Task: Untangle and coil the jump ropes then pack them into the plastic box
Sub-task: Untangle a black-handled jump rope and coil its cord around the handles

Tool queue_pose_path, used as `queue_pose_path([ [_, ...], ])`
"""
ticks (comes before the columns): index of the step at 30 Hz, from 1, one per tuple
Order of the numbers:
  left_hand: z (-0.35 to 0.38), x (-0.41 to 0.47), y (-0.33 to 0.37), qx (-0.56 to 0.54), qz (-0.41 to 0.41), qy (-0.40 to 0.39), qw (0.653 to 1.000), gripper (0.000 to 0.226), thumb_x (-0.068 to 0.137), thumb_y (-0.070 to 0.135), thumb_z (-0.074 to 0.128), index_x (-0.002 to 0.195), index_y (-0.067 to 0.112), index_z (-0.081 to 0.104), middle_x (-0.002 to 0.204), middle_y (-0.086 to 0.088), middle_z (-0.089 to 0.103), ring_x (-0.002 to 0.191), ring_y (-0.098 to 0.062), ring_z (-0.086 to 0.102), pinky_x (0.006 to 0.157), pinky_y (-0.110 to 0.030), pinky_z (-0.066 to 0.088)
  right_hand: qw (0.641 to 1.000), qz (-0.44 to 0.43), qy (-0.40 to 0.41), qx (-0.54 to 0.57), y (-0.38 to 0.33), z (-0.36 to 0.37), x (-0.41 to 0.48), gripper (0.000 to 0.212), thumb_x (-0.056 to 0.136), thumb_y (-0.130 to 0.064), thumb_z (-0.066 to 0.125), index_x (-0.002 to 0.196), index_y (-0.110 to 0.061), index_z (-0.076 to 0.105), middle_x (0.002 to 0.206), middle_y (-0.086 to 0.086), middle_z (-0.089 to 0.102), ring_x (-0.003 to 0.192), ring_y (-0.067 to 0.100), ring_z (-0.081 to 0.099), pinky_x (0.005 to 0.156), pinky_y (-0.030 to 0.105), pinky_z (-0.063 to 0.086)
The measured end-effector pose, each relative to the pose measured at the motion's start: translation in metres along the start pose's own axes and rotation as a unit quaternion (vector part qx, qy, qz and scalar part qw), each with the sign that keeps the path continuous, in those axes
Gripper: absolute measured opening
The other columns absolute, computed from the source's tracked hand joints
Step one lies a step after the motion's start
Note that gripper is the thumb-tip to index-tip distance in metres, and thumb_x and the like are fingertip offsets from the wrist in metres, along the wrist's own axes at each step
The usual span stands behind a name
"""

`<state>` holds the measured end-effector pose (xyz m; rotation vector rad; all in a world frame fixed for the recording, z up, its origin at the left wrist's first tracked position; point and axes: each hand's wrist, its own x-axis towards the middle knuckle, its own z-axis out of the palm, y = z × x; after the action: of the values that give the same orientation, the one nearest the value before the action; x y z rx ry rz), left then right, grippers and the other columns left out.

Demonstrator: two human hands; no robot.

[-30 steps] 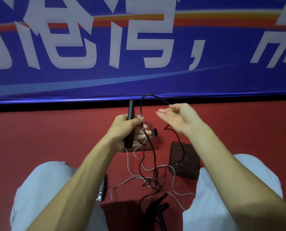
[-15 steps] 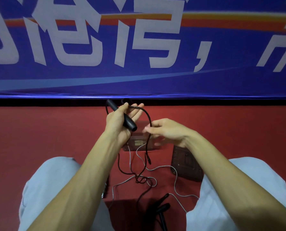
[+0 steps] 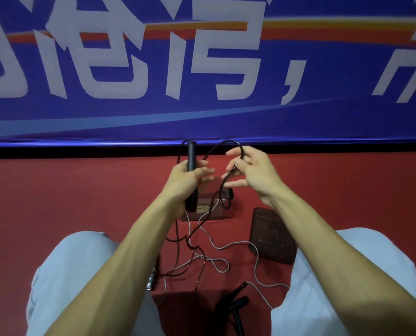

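Black handle point(image 3: 191, 154) upright, gripped by left hand point(image 3: 184, 181); cord point(image 3: 222, 187) over relaxed fingers of right hand point(image 3: 254, 174).

1. The red floor point(image 3: 56, 202) carries everything; clock directions run from the rope tangle at its middle.
2. In the tangle, a black rope point(image 3: 203, 263) and a thin grey rope point(image 3: 256, 263) cross each other, and the grey one loops out toward 4 o'clock.
3. At 12 o'clock stands the clear plastic box point(image 3: 216, 214), with ropes running across its front.
4. At 2 o'clock, apart from the box, lies a dark lid point(image 3: 272, 236).
5. At 6 o'clock two black handles point(image 3: 238, 300) lie side by side.
6. At 8 o'clock a silver-ended handle point(image 3: 152, 277) shows, partly hidden.
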<state>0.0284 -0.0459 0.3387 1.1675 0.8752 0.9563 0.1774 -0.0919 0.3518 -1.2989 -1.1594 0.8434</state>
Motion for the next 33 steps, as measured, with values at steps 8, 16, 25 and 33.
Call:
queue_pose_path([
  [8, 0.006, -0.014, -0.003, 0.118, -0.011, -0.146, 0.982, 0.007, 0.098, 0.013, 0.056, 0.097, 0.009, 0.061, 0.070, -0.004, 0.070, 0.072, -0.023, 0.058, 0.069, -0.030, 0.044, 0.992, -0.009, 0.101, 0.071, -0.006, -0.012, 0.005, 0.015, 0.101, -0.003, 0.042, 0.106, -0.006, 0.056, 0.078, 0.007, 0.060, 0.059, 0.015, 0.066, 0.053, 0.032, 0.058],
  [16, -0.005, -0.008, -0.008, 0.267, 0.050, -0.088, 0.958, 0.018, 0.090, 0.019, 0.070, 0.074, 0.011, 0.067, 0.063, 0.000, 0.054, 0.055, -0.012, 0.049, 0.056, -0.025, 0.042, 0.865, 0.141, 0.243, 0.416, -0.006, -0.041, 0.017, 0.018, 0.095, -0.013, 0.059, 0.080, -0.005, 0.053, 0.056, 0.004, 0.063, 0.042, 0.011, 0.061, 0.040, 0.020, 0.049],
  [25, -0.005, -0.005, -0.013, 0.342, 0.030, -0.069, 0.937, 0.033, 0.090, 0.032, 0.068, 0.070, 0.009, 0.055, 0.058, 0.001, 0.054, 0.059, -0.019, 0.056, 0.073, -0.049, 0.057, 0.822, 0.160, 0.194, 0.511, -0.011, -0.043, 0.014, 0.014, 0.093, 0.014, 0.044, 0.105, 0.014, 0.050, 0.095, 0.027, 0.059, 0.098, 0.036, 0.064, 0.083, 0.043, 0.056],
  [33, 0.008, -0.013, 0.000, 0.084, 0.016, -0.051, 0.995, 0.017, 0.100, 0.013, 0.052, 0.090, 0.002, 0.060, 0.069, -0.008, 0.062, 0.058, -0.019, 0.066, 0.057, -0.037, 0.060, 0.946, 0.134, 0.141, 0.258, -0.007, -0.026, 0.010, 0.017, 0.093, 0.010, 0.045, 0.107, 0.007, 0.054, 0.104, 0.024, 0.062, 0.086, 0.033, 0.066, 0.077, 0.039, 0.057],
])
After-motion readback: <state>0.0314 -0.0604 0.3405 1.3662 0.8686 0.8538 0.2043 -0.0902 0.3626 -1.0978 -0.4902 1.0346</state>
